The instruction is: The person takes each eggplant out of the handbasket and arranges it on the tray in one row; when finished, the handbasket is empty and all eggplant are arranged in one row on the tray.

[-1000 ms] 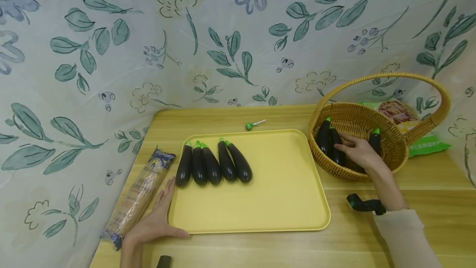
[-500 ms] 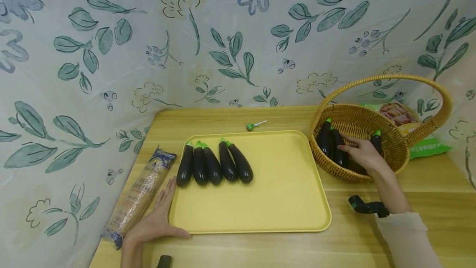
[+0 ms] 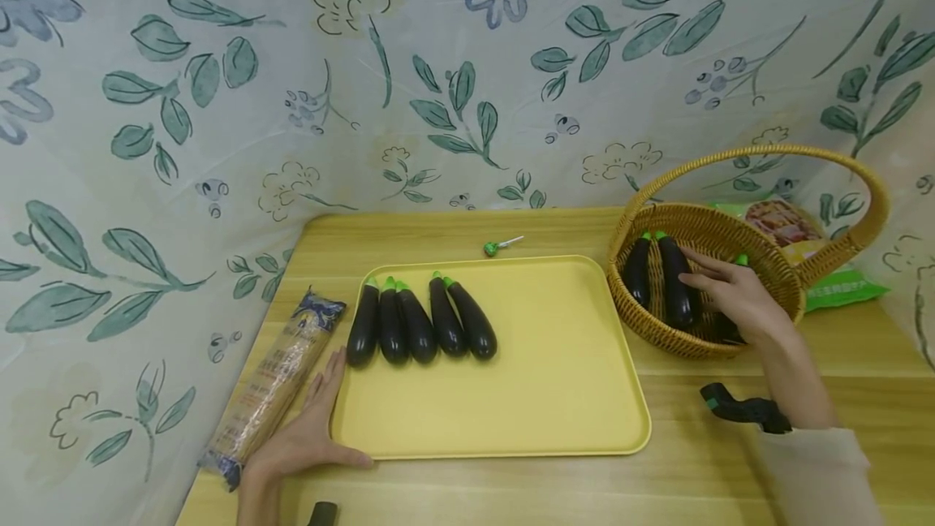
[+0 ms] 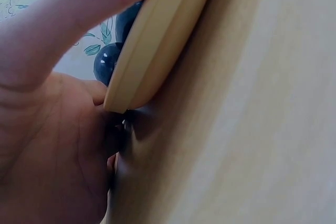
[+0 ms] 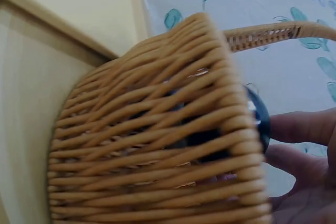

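Several dark eggplants (image 3: 417, 325) with green stems lie side by side on the left half of a yellow tray (image 3: 548, 396). My left hand (image 3: 303, 433), fingers extended, rests against the tray's left front corner, thumb along the front edge. At the right, inside a wicker basket (image 3: 657, 338), my right hand (image 3: 741, 299) pinches an eggplant (image 3: 678, 282) between thumb and fingers. The right wrist view shows that eggplant (image 5: 261, 119) protruding past the basket rim at the fingertips. Left of it lies another eggplant (image 3: 637, 270); a third (image 3: 741, 260) is mostly hidden by the hand.
A long clear packet (image 3: 273, 388), apparently noodles, lies left of the tray, beside the left hand. A green lollipop (image 3: 491, 248) sits behind the tray. The basket's tall handle (image 3: 760, 151) arches over it, and a green bag (image 3: 840, 286) lies behind.
My right hand has moved right within the basket, and the eggplant at its fingers has shifted right, away from the leftmost one. The left hand and tray have stayed put.
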A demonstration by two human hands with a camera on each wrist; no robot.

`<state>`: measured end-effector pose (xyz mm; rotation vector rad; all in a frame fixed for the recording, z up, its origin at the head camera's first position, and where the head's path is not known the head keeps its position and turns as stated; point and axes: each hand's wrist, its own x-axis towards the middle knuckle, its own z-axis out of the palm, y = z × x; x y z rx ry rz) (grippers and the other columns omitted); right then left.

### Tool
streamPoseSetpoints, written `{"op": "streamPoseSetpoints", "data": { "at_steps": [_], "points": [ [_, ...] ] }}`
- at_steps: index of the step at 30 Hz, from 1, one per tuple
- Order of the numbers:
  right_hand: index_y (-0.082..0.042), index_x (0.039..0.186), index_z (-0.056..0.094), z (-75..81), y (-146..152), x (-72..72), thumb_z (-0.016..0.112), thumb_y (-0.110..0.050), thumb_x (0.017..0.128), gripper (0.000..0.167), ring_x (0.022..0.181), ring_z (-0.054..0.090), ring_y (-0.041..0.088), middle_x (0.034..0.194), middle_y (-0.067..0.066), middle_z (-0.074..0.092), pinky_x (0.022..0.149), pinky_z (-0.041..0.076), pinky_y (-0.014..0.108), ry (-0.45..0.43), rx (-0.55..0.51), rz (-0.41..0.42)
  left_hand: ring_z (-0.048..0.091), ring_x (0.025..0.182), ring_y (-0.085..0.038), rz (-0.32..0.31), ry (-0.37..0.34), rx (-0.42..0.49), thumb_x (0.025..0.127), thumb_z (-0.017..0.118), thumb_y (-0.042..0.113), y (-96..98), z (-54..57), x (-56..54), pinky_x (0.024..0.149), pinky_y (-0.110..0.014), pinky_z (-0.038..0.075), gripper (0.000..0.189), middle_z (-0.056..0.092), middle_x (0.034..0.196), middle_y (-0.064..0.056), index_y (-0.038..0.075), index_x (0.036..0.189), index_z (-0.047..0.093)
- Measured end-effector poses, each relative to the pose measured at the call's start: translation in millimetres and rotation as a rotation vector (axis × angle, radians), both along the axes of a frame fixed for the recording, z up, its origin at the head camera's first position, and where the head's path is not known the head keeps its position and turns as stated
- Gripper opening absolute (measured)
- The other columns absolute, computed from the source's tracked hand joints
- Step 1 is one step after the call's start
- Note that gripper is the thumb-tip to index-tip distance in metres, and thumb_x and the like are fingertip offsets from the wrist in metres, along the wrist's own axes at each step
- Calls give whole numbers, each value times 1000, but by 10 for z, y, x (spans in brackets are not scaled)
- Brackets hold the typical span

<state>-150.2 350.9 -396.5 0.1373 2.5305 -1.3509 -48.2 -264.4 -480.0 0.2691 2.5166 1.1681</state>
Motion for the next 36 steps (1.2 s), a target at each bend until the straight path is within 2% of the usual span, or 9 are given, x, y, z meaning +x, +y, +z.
{"op": "streamPoseSetpoints", "data": {
  "at_steps": [1,11,14,17,19,24,30,34,36],
  "points": [
    [-13,166,12,29,2,17,41,-43,111,69,145,27,60,170,31,4,102,49,63,-4,-12,6,-19,154,-56,1,-1,0,59,99,42,-2,0,3,121,-76,-9,158,-22,173,-15,19,166,-14],
    [-20,166,18,255,-31,214,44,-44,110,66,143,36,52,170,31,15,105,49,64,22,9,106,-21,154,-54,2,4,27,59,100,39,-37,-29,17,121,-75,-11,157,-22,172,-15,20,166,-14],
    [-21,166,22,284,-79,258,45,-41,111,63,129,58,17,169,30,20,103,52,62,29,30,142,-22,154,-54,5,2,35,59,100,39,-45,-36,22,121,-73,-13,157,-23,172,-15,19,166,-14],
    [-23,165,26,313,-166,296,47,-38,111,60,113,53,-15,168,29,25,103,51,65,42,24,184,-22,154,-53,9,-1,43,59,100,38,-49,-39,27,122,-71,-14,157,-23,172,-14,19,166,-14],
    [-23,165,27,335,-250,315,48,-37,111,60,118,58,-7,166,28,30,101,51,67,51,18,216,-22,154,-53,11,-2,45,59,100,38,-51,-39,31,126,-61,-17,157,-23,173,-14,20,166,-14],
    [-19,164,31,381,-532,323,48,-34,111,58,141,47,49,163,28,37,102,52,62,66,4,305,-21,155,-52,1,11,47,61,99,39,-52,-38,31,120,-14,-25,155,-22,173,-14,19,166,-14],
    [-18,161,39,337,-964,223,54,-32,109,56,144,45,47,167,24,31,109,50,61,54,-80,344,-19,156,-52,-27,47,41,62,98,41,-37,-37,0,110,1,-21,155,-20,173,-17,14,166,-13],
    [-19,159,44,248,-1249,113,58,-31,106,56,133,57,41,157,25,46,92,59,43,53,-87,343,-19,156,-52,-34,49,45,62,98,41,-33,-37,-11,110,2,-21,155,-21,172,-18,13,166,-13],
    [-20,158,45,178,-1383,48,60,-30,105,56,127,59,36,151,25,52,86,57,35,47,-97,349,-20,156,-51,-30,37,52,62,98,41,-33,-35,-13,119,-8,-21,155,-21,172,-17,13,166,-13]
  ]
}}
